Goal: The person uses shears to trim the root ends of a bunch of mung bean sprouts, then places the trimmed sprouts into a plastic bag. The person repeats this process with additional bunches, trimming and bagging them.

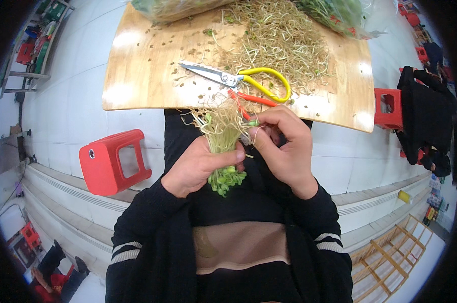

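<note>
My left hand (200, 164) grips a bunch of bean sprouts (224, 140) around the stems, in front of my body. Tangled brown-white roots point up towards the table, and the green leaf heads hang below my fist. Beside the root end, the thumb and forefinger of my right hand (283, 140) pinch a sprout with a green head (253, 123). On the table (137, 83) lie scissors with yellow handles (266, 85), blades apart and pointing left. Partly under them are red-orange handles (256, 100), reaching past the table edge towards my right hand; the rest is hidden.
A heap of root trimmings (285, 45) covers the table's far right, with seed husks scattered leftwards. Plastic bags of greens (327, 17) stand at the far edge. A red stool (103, 163) is at my left, another (388, 109) at right beside a person in black (425, 110). Steps (73, 200) run behind.
</note>
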### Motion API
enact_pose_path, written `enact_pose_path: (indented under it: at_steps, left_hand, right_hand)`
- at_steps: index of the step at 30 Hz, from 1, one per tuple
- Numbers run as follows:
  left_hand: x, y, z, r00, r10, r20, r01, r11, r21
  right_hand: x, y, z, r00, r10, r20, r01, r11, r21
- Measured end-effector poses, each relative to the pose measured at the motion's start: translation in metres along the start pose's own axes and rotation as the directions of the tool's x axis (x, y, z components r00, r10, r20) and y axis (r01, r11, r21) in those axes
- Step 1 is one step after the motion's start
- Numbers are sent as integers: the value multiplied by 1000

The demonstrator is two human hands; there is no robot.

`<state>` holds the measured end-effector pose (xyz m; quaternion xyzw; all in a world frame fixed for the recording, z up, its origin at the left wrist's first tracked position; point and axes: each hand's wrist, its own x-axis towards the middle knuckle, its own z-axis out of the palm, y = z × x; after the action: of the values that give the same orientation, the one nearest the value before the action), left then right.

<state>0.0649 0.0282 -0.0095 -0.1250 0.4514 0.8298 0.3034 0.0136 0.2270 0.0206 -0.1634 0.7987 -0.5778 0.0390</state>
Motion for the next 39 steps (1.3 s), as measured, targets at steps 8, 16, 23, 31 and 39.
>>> enact_pose_path:
  at_steps: [8,16,23,31,39]
  left_hand:
    - [0,1,2,1000,-29,-5,30,998,62]
    - [1,0,-1,999,-38,7,38,997,71]
    - [1,-1,-1,999,-50,0,50,999,9]
    - [-2,0,-6,999,-35,35,36,999,-32]
    - [0,1,-3,999,-36,21,36,999,26]
  right_hand:
    - [12,14,-2,956,-66,-287,97,991,94]
    - [35,20,-11,901,-206,-382,227,974,12]
    - [24,12,-8,972,218,-83,-124,785,607]
    - [21,12,-11,982,89,-168,0,883,470]
    - [21,15,-20,967,251,-30,-167,722,672]
